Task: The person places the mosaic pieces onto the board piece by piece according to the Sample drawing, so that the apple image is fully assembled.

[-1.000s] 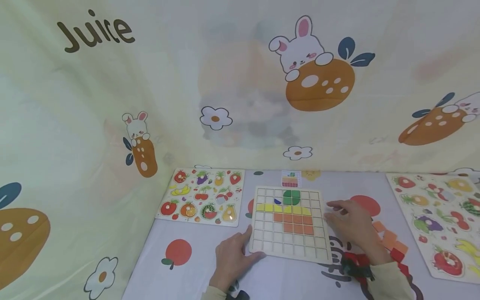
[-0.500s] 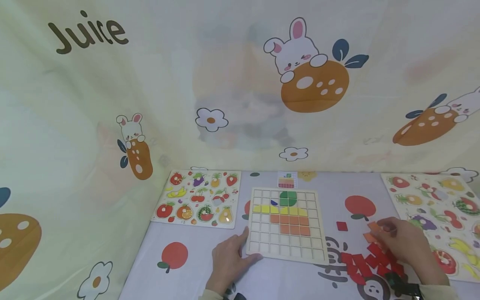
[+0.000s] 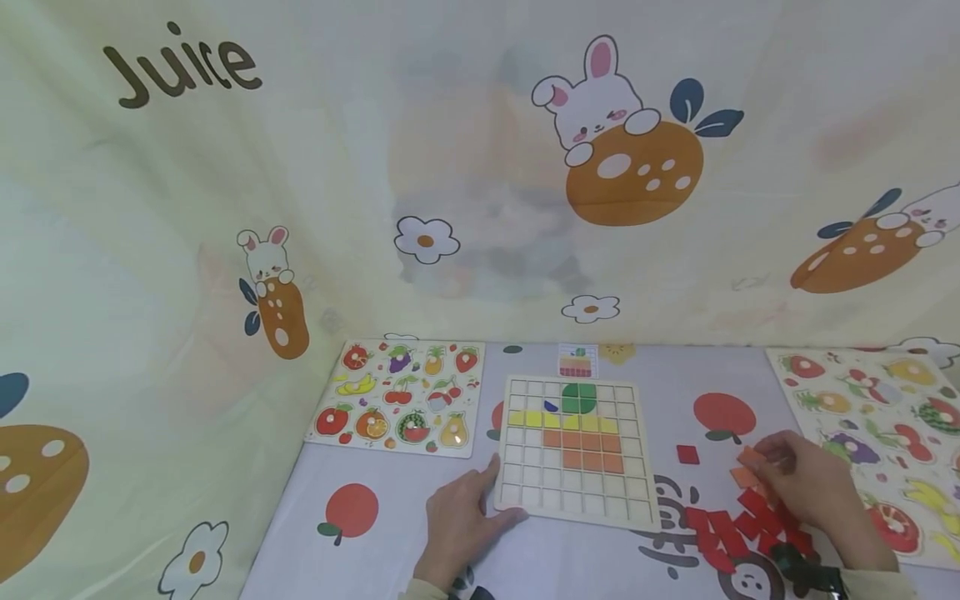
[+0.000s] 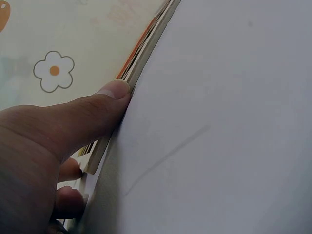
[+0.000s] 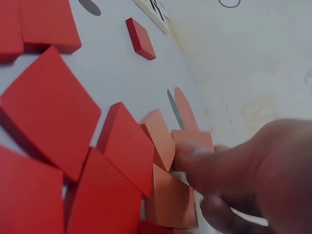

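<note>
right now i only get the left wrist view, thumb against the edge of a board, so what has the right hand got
Observer: The right hand pinches an orange tile.
Operator: ok and what's on the face of the board, i only see its edge
Observer: On the grid board, two rows of orange tiles lie just below a yellow row.
Operator: any piece lying off by itself
Observer: Yes, one red tile lies alone on the cloth between the grid board and the right hand.
</note>
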The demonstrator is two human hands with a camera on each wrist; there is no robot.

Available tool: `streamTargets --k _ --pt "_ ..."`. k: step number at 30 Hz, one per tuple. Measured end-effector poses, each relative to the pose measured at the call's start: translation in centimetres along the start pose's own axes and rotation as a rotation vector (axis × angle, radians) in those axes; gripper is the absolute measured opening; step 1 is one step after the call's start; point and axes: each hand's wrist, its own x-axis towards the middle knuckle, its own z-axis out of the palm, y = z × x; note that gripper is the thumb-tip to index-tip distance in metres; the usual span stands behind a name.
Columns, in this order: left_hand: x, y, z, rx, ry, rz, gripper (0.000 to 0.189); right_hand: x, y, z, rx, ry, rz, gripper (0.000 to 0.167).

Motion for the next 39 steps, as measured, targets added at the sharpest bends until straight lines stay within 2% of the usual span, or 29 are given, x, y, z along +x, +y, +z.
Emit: streamTargets --k 5,9,15,19,23,28,34,39 --pt "0.0 0.0 0.0 0.003 0.0 -0.001 0.087 0.0 -1.2 0.8 0.009 0.068 -0.098 0.063" --pt "0.0 0.1 0.0 0.007 0.005 0.002 0.087 -0.1 -3.2 1.8 0.043 0.128 -0.171 0.055" --pt "0.0 0.1 0.0 0.008 0.0 0.002 0.087 -0.1 -6.7 4.1 0.132 0.207 -0.2 0.047" --pt "0.0 0.2 -0.1 0.004 0.001 -0.003 0.087 0.2 -9.0 6.3 0.206 0.226 -0.255 0.043" --pt "0.1 0.2 -0.1 0.001 0.002 0.0 0.087 0.1 -11.5 8.2 0.266 0.197 -0.265 0.047" --pt "0.1 0.2 -0.1 0.0 0.001 0.004 0.087 -0.3 -14.1 9.9 0.297 0.103 -0.238 0.045" --pt "0.1 0.1 0.0 0.01 0.004 0.007 0.087 -0.3 -16.2 11.5 0.281 0.055 -0.331 0.037" --pt "0.1 0.0 0.0 0.018 -0.004 0.008 0.087 -0.5 -17.4 12.5 0.289 -0.009 -0.364 0.036"
